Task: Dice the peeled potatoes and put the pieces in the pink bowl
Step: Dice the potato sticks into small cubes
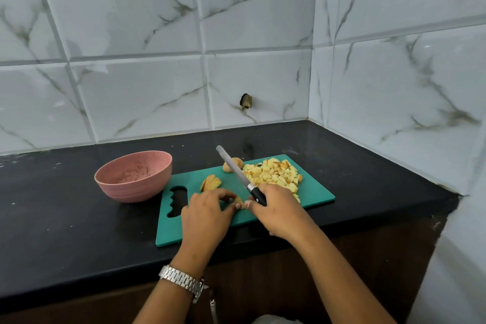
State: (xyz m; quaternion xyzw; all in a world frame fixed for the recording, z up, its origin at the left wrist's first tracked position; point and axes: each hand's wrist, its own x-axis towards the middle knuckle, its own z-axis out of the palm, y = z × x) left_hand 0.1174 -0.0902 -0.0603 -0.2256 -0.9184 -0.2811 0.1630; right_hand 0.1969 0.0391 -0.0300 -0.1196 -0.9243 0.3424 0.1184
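Note:
A green cutting board (313,192) lies on the black counter. A heap of diced potato (273,175) covers its far right part. A whole peeled potato (232,165) sits at the far edge, and a few slices (210,183) lie near the middle. My right hand (278,208) grips the black handle of a knife (236,169), blade pointing away and to the left. My left hand (207,216) pinches a small potato piece (238,202) at the fingertips, right beside the right hand. The pink bowl (134,176) stands left of the board and holds no potato.
Tiled walls close off the back and the right side, meeting in a corner behind the board. The counter's front edge (105,284) runs just below my wrists. The board has a cut-out handle (178,201) at its left end.

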